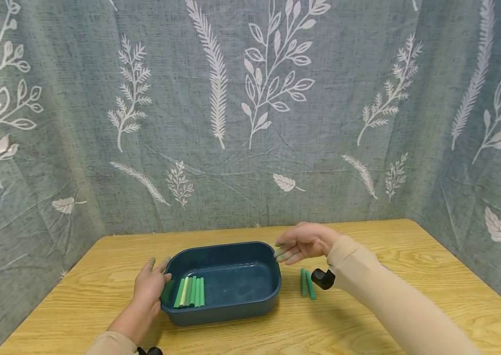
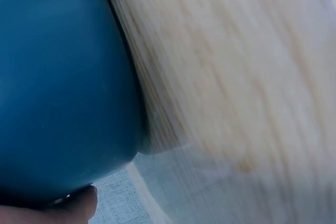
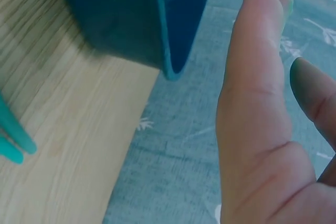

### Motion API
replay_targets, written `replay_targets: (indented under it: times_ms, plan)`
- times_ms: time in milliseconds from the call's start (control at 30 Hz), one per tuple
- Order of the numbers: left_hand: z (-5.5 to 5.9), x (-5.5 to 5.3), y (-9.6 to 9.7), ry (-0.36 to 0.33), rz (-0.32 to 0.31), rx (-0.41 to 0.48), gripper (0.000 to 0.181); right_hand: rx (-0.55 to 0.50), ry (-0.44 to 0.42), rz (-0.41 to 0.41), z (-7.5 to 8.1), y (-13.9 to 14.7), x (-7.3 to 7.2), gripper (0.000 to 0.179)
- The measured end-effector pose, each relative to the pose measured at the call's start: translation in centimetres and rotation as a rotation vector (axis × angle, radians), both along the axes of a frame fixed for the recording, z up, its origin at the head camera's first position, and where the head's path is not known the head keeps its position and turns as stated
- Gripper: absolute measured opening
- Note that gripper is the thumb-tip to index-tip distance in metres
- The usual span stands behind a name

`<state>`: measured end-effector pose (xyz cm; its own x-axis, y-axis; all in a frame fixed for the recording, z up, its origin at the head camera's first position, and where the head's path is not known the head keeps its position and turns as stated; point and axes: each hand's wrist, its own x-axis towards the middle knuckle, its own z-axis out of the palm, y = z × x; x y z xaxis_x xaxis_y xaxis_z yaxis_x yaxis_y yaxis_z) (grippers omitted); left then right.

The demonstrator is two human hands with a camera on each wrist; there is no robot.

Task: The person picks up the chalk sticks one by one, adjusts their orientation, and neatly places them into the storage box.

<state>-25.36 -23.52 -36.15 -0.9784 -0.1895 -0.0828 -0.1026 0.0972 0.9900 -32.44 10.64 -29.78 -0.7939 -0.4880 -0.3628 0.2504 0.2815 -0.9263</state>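
Observation:
A dark blue, deep rectangular dish [image 1: 221, 315] with rounded corners stands on the wooden table. Side by side at its left end lie several green sticks [image 1: 193, 292] and a pale yellow stick [image 1: 184, 292]. My left hand [image 1: 147, 287] is at the dish's left end, fingers extended along the outside and thumb at the rim. In the left wrist view, a fingertip [image 2: 84, 203] shows against the dish wall [image 2: 68, 103]. Beside the right end, my right hand [image 1: 305, 241] is raised with its fingers extended and nothing in it. Its fingertips have a green tint.
Two green sticks [image 1: 307, 283] lie on the table [image 1: 392, 261] to the right of the dish, below the right wrist. Behind and at both sides hangs a grey-blue curtain [image 1: 232, 197] with white leaf prints. A black device [image 1: 323, 279] sits at the right wrist.

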Motion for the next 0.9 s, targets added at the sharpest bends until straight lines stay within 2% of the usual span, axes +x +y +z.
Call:
replay_targets:
  times_ms: [400, 900]
  plan:
    - [0.0, 0.0, 0.0, 0.002, -0.001, 0.010, 0.073, 0.007, 0.032, -0.015, -0.6, 2.2, 0.5, 0.047]
    - [-0.1, -0.1, -0.2, -0.005, -0.015, 0.034, 0.066, 0.002, -0.009, -0.036, -2.0, 6.2, 1.4, 0.046]
